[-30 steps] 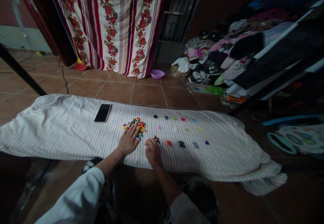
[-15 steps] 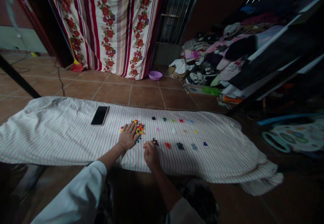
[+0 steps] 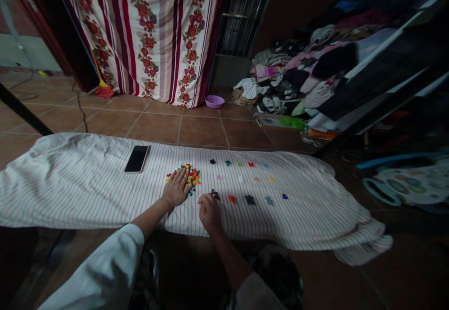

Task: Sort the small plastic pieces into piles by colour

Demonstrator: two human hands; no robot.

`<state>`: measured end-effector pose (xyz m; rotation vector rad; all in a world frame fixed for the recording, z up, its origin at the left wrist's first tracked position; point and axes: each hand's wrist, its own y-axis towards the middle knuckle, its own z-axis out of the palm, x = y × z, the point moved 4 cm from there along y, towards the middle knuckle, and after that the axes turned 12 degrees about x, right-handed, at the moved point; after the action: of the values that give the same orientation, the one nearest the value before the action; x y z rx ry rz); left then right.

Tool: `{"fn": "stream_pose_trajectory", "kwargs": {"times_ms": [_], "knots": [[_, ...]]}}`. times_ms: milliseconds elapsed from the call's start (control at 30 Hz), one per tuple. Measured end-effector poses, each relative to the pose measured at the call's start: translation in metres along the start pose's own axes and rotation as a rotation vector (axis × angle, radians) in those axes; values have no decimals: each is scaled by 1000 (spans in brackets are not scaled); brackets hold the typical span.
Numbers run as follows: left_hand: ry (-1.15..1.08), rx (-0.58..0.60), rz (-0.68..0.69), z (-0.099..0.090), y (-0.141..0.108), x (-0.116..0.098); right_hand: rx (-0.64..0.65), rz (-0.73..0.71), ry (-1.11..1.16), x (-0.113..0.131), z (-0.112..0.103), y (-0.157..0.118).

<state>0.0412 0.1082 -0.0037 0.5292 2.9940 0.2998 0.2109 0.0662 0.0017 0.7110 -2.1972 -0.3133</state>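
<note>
My left hand [image 3: 177, 187] lies flat with fingers stretched over a pile of small multicoloured pieces [image 3: 193, 177]; part of the pile is hidden under it. My right hand [image 3: 209, 211] is closed just right of the pile, near a small cluster of dark brown pieces [image 3: 214, 195]; whatever its fingers hold, if anything, is hidden. Rightward, little same-coloured groups sit in rows: orange pieces [image 3: 232, 199], dark grey pieces [image 3: 249, 200], light grey pieces [image 3: 269, 200], red pieces [image 3: 250, 164] and green pieces [image 3: 228, 163] among several others. All rest on a striped cloth [image 3: 308, 207].
A phone [image 3: 137, 159] lies on the cloth to the left. Beyond, on the tiled floor [image 3: 157, 125], are a purple basin [image 3: 214, 102] and a red broom [image 3: 104, 90] beside a floral curtain [image 3: 164, 39]. Clothes [image 3: 301, 76] are heaped at the back right.
The view has shifted very slightly. Both hands keep nearly the same place and pose, and the coloured groups stay where they were.
</note>
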Motion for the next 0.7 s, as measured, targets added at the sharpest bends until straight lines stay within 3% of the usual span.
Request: {"fn": "stream_pose_trajectory", "kwargs": {"times_ms": [300,567,700], "knots": [[-15,68,-58,0,23,-3,-4,-28,-15,1,-2,1],[29,17,29,-4,-9,-2,8,-4,5,-1,-1,0],[16,33,22,-7,-3,13,9,-5,8,0,-1,0]]}}
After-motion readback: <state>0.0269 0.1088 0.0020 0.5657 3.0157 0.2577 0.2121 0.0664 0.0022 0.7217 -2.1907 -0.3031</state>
